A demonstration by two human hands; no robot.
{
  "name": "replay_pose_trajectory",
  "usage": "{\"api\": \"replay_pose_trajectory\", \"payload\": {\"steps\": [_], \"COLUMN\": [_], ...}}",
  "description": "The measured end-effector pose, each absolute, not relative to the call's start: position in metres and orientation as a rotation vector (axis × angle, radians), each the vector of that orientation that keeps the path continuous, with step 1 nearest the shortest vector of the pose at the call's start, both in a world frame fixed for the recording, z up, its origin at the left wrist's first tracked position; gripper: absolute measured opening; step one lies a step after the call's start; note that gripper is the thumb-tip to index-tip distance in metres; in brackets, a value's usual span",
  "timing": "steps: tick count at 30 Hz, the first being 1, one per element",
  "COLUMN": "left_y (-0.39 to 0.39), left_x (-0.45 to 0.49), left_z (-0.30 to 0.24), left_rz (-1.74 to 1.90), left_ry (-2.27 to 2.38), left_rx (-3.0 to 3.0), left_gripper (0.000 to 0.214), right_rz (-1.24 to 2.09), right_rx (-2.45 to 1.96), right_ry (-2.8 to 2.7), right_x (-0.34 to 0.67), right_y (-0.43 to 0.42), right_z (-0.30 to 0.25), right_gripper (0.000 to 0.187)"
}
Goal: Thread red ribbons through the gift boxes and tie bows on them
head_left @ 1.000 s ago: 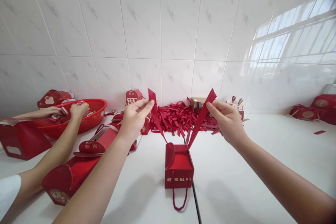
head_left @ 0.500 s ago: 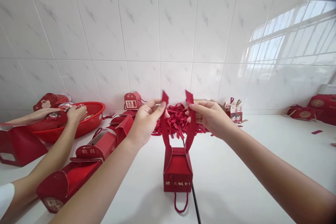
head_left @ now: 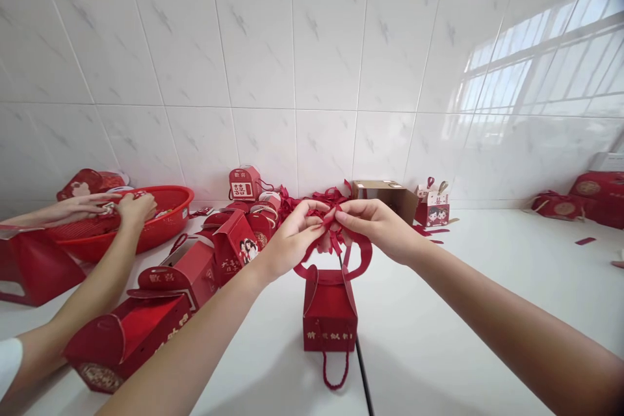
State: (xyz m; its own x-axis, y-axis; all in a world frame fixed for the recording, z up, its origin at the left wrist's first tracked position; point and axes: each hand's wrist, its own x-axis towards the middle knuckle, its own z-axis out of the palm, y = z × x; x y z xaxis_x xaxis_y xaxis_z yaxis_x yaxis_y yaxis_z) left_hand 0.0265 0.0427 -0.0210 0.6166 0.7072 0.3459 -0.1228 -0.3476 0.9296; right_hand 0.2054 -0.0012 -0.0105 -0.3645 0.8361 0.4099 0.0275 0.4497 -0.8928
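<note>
A small red gift box stands upright on the white table, gold characters on its front and a cord handle hanging down before it. A red ribbon runs through the top of the box and rises in a loop. My left hand pinches one end of the ribbon above the box. Close against it, my right hand pinches the other end, and the two ends meet between my fingertips. Whether they cross there is hidden by my fingers. Behind my hands lies a pile of red ribbons.
Several red gift boxes line the left side. Beyond them another person's hands work over a red plastic basin. A cardboard box and a small decorated box stand at the back; red bags lie far right.
My hands have come together from apart, bringing the two ribbon ends to meet above the box. The ribbon now bows outward in a loop. The box has stayed in place.
</note>
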Motion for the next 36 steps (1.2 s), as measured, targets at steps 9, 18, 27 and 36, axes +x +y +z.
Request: {"api": "replay_pose_trajectory", "payload": {"steps": [9,18,27,36], "left_y": [0.046,0.041,0.041,0.079], "left_x": [0.02,0.02,0.02,-0.066], "left_z": [-0.026,-0.035,-0.034,-0.051], "left_rz": [0.876,0.982,1.038,0.953], "left_ry": [0.428,0.459,0.533,1.493], "left_rx": [1.358,1.574,1.683,2.464], "left_gripper": [0.011,0.047,0.034,0.009], "right_rz": [-0.288,-0.285,-0.188,-0.193], "right_rx": [-0.823,-0.823,-0.88,-2.018], "right_ry": [-2.223,-2.113,-1.973,-1.69], "right_x": [0.222,0.221,0.217,0.296], "right_y": [-0.005,-0.005,-0.008,-0.054], "right_z": [-0.032,-0.05,-0.057,-0.075], "right_gripper": [0.025,0.022,0.025,0.022]}}
